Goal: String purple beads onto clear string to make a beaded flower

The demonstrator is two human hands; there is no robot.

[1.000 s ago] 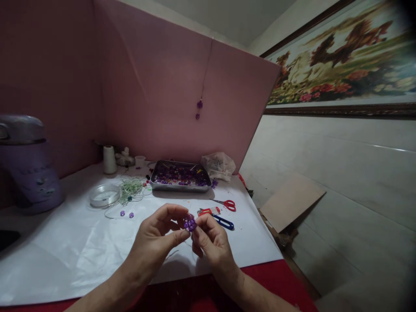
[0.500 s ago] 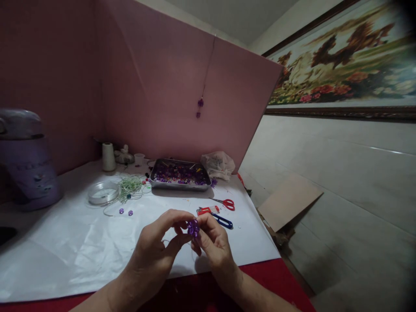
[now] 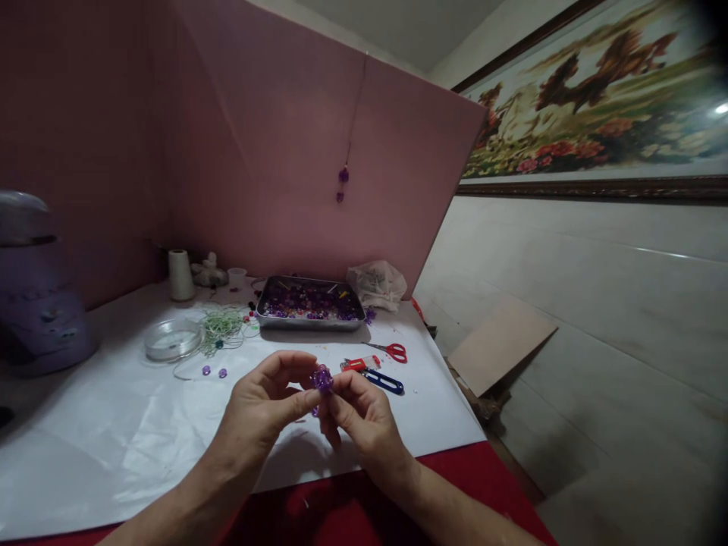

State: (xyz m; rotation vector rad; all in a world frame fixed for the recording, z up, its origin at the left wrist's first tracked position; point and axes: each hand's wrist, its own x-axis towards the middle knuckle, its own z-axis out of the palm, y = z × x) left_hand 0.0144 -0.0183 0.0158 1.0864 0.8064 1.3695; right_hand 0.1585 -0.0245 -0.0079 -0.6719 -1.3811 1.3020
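A small cluster of purple beads (image 3: 322,378) is held up over the front of the white-covered table. My left hand (image 3: 258,402) pinches it from the left between thumb and fingers. From the right, the thumb and fingertips of my right hand (image 3: 361,409) close on the same cluster. Another purple bead (image 3: 315,411) shows just below it, beside my left thumb. Past my right hand lie blue thread snips (image 3: 387,381), a red lighter (image 3: 360,364) and red-handled scissors (image 3: 395,352).
A metal tray (image 3: 310,324) of mixed beads stands at the back. Left of it are tangled green cord (image 3: 224,324), a clear round dish (image 3: 172,339), two purple beads (image 3: 214,371) and a thread cone (image 3: 180,276). A purple flask (image 3: 45,303) stands far left. A beaded strand (image 3: 343,175) hangs on the pink panel.
Both hands have shifted slightly left and up with the bead cluster, which is turned and more exposed. The whole view has also shifted a little.
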